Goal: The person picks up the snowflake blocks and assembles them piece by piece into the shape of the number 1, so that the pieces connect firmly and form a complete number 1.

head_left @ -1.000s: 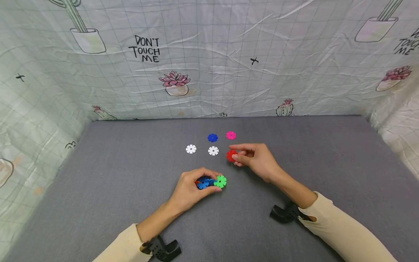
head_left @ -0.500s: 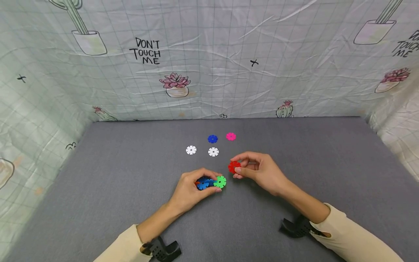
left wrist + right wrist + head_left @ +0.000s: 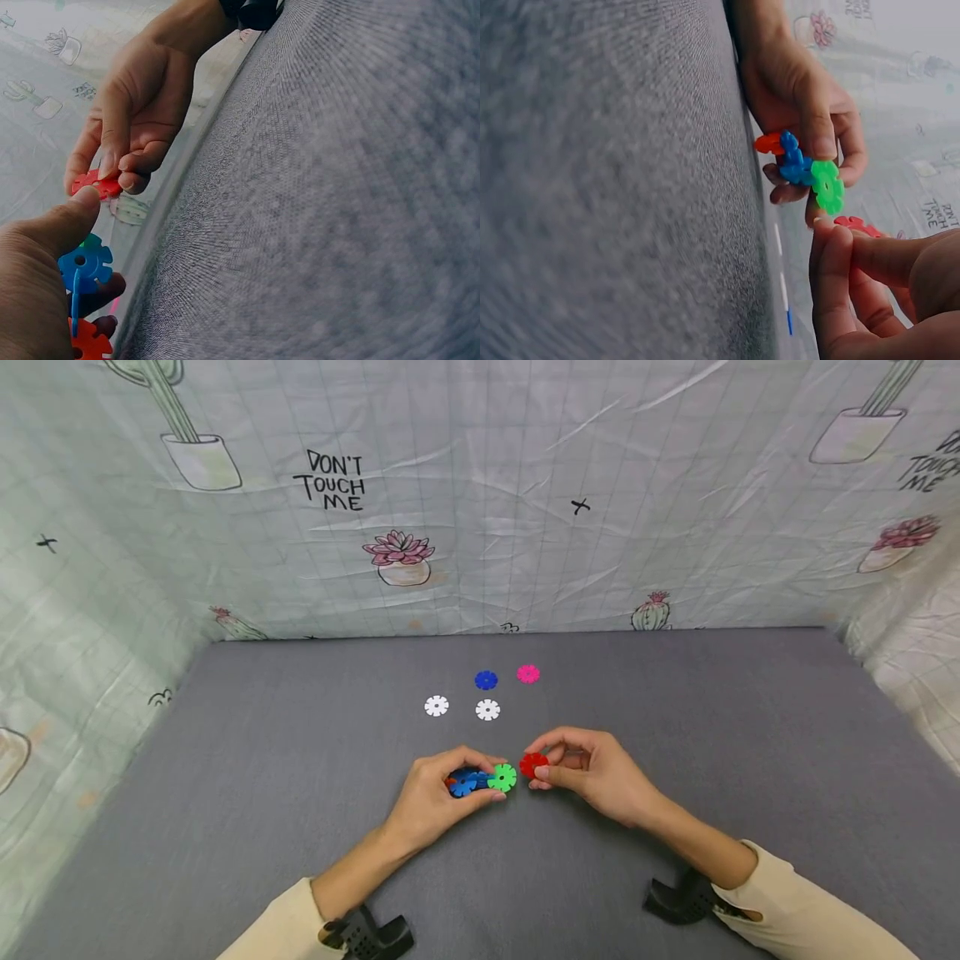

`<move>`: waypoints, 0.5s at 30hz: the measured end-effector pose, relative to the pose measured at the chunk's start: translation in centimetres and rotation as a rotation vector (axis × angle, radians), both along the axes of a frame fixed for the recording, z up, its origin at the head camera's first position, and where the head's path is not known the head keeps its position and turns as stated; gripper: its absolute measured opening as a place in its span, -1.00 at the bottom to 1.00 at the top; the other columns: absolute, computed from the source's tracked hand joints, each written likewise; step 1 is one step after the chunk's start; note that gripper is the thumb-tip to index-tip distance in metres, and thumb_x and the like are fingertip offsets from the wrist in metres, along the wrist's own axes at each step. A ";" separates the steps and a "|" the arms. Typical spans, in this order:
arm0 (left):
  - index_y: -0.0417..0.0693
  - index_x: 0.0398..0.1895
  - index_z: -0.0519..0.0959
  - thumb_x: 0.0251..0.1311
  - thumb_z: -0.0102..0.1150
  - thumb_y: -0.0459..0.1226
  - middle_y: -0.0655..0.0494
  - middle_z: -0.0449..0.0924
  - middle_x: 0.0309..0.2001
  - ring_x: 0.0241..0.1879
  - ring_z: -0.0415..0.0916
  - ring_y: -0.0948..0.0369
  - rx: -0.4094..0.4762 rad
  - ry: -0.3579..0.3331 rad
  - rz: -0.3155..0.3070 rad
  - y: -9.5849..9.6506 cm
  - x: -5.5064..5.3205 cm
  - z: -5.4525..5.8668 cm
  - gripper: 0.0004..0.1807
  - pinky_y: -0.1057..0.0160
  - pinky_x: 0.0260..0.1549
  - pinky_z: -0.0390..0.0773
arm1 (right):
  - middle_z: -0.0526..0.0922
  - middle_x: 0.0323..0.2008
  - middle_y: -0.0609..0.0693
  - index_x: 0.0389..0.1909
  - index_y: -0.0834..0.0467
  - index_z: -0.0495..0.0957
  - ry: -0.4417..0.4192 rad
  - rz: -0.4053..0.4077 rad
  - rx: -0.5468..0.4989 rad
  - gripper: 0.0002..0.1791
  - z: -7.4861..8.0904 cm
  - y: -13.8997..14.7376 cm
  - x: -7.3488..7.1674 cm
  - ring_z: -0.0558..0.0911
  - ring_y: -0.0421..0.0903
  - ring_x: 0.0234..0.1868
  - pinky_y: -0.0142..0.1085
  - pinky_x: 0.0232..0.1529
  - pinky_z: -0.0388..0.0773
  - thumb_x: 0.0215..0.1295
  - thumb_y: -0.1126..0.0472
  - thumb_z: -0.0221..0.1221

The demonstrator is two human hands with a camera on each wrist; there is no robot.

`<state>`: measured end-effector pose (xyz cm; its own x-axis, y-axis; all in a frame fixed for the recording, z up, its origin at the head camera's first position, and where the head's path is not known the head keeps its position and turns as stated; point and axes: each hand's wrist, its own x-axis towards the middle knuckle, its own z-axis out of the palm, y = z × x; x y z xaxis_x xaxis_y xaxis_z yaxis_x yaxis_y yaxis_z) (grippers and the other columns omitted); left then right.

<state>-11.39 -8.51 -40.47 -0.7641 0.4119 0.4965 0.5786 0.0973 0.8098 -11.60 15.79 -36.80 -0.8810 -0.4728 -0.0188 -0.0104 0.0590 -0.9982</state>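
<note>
My left hand [image 3: 435,789] holds a small chain of joined notched plastic discs between thumb and fingers. A green disc [image 3: 502,778] sits at the chain's right end, with blue discs [image 3: 463,783] behind it and an orange-red disc [image 3: 88,341] at the far end, mostly covered by the palm in the head view. My right hand [image 3: 592,772] pinches a single red notched disc [image 3: 533,766] by thumb and fingertips. In the head view a narrow gap separates the red disc from the green one.
Beyond the hands, two white discs [image 3: 437,706], a dark blue disc [image 3: 486,680] and a pink disc [image 3: 528,674] lie flat on the grey tabletop [image 3: 300,710]. A printed cloth [image 3: 480,510] hangs at the back and sides.
My right hand has drawn the red disc toward me, from beside the loose discs to close by the green disc. My left hand stays nearly in place with its chain.
</note>
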 end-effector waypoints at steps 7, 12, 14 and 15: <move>-0.09 -0.30 0.58 -0.03 0.46 -0.35 0.04 0.69 -0.16 -0.12 0.64 0.18 0.007 -0.008 -0.002 0.0 0.2 0.0 -0.76 0.23 -0.19 0.59 | 0.61 -0.37 0.23 -0.07 0.24 0.58 0.024 0.016 0.024 -0.76 -0.4 -0.2 0.5 0.69 0.18 -0.27 -0.10 -0.21 0.61 0.23 0.36 0.26; -0.11 -0.31 0.60 -0.07 0.46 -0.37 0.04 0.69 -0.17 -0.14 0.64 0.19 0.002 -0.022 0.000 0.0 0.1 0.0 -0.75 0.23 -0.21 0.60 | 0.63 -0.41 0.20 -0.09 0.23 0.60 0.057 0.011 0.023 -0.77 -0.6 -0.6 0.7 0.69 0.17 -0.29 -0.10 -0.23 0.61 0.21 0.38 0.26; -0.14 -0.33 0.60 -0.11 0.47 -0.41 0.00 0.70 -0.19 -0.16 0.65 0.17 0.003 -0.030 0.005 0.1 0.2 0.2 -0.74 0.20 -0.22 0.61 | 0.63 -0.42 0.19 -0.10 0.24 0.60 0.072 0.006 0.023 -0.77 -0.7 -0.7 0.9 0.69 0.16 -0.30 -0.11 -0.24 0.61 0.20 0.39 0.26; -0.16 -0.35 0.60 -0.13 0.48 -0.44 -0.01 0.70 -0.20 -0.17 0.65 0.16 0.002 -0.035 0.011 0.1 0.2 0.3 -0.74 0.19 -0.23 0.61 | 0.63 -0.42 0.18 -0.11 0.24 0.61 0.077 -0.001 0.022 -0.77 -0.7 -0.8 0.9 0.69 0.16 -0.30 -0.12 -0.24 0.62 0.20 0.40 0.27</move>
<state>-11.14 -8.40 -40.15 -0.7855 0.4020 0.4705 0.5491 0.1019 0.8295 -10.67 15.00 -37.48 -0.8805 -0.4725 0.0391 -0.0875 0.0809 -0.9929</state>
